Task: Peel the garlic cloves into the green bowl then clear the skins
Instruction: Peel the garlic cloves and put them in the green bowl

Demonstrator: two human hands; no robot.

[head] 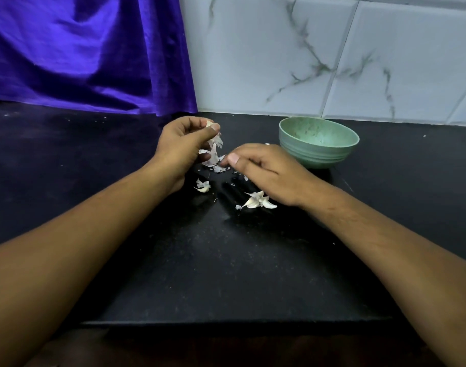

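My left hand pinches garlic clove; papery skin dangling, flimsy. Pull loose end. My right hand curled, hold unclear.

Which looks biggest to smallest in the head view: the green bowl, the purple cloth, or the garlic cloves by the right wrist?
1. purple cloth, largest, though farthest back.
2. green bowl.
3. garlic cloves, smallest, though nearest the camera.
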